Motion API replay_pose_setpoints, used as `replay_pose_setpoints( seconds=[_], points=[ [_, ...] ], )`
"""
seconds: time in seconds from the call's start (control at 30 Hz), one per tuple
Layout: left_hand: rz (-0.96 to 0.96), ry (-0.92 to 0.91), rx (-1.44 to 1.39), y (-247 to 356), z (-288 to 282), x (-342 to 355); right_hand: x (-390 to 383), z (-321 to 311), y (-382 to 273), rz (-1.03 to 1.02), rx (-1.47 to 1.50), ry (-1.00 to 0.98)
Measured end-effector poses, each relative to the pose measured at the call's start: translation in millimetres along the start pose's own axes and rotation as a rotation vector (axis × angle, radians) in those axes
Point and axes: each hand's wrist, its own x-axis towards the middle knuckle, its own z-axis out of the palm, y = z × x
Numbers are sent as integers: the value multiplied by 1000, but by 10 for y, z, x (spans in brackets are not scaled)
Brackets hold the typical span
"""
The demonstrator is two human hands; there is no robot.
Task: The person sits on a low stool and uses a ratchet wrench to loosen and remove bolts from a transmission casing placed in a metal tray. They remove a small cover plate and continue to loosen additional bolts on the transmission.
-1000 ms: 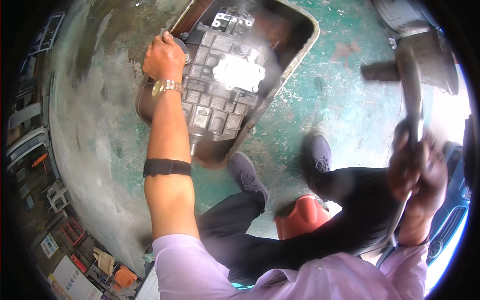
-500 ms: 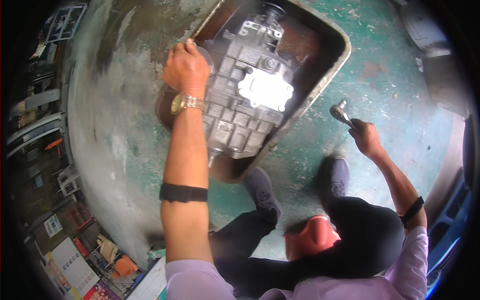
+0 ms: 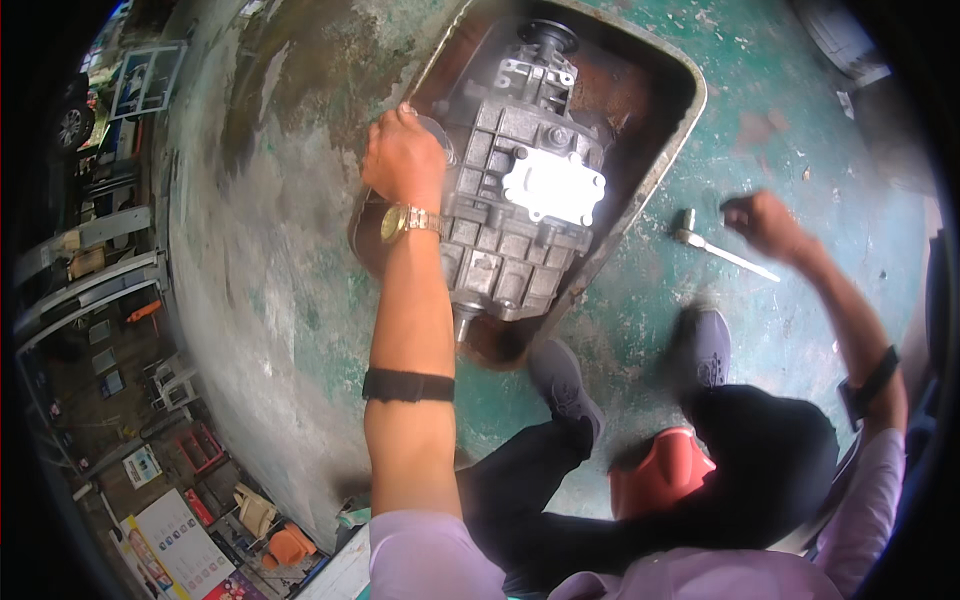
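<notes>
A grey cast-metal gearbox lies in a rusty, round-cornered metal tray on the floor. Glare whitens a bolted cover plate on its upper face. At the gearbox's left side, my left hand has its fingers curled beside a round, dull rim; what they grip is hidden under the hand. To the right of the tray a ratchet wrench with a socket lies on the floor. My right hand hovers just beyond its handle, fingers curled in, apart from the wrench, with nothing seen in them.
Below the tray, my two shoes rest on the worn green floor. A red plastic seat or container is under my legs. Along the left stand metal racks and scattered parts, with an orange item and a printed sheet.
My right hand has let go of the ratchet wrench, which now lies on the floor, and has moved up from it. My left hand stays at the gearbox's side. The view has shifted slightly.
</notes>
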Motion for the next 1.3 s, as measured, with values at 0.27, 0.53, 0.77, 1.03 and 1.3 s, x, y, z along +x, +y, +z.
replay_pose_setpoints(
  seconds=[0.27, 0.53, 0.77, 1.03, 1.3],
  points=[
    [-35, -355, -52, -24, -203, 228, 1581, -1790, -1452, -16, 56, 251],
    [37, -357, -9, -39, -138, 310, 1814, 278, -2190, 263, 1099, 283],
    [75, -282, 31, -93, -27, 289, 1752, 1327, -2537, 344, 1475, 527],
    [-21, -275, 0, -64, -66, 303, 1592, 1238, -2592, 282, 1443, 488],
    [36, -205, -76, -66, -66, 270, 1705, 1236, -2668, 247, 1574, 406]
  ],
)
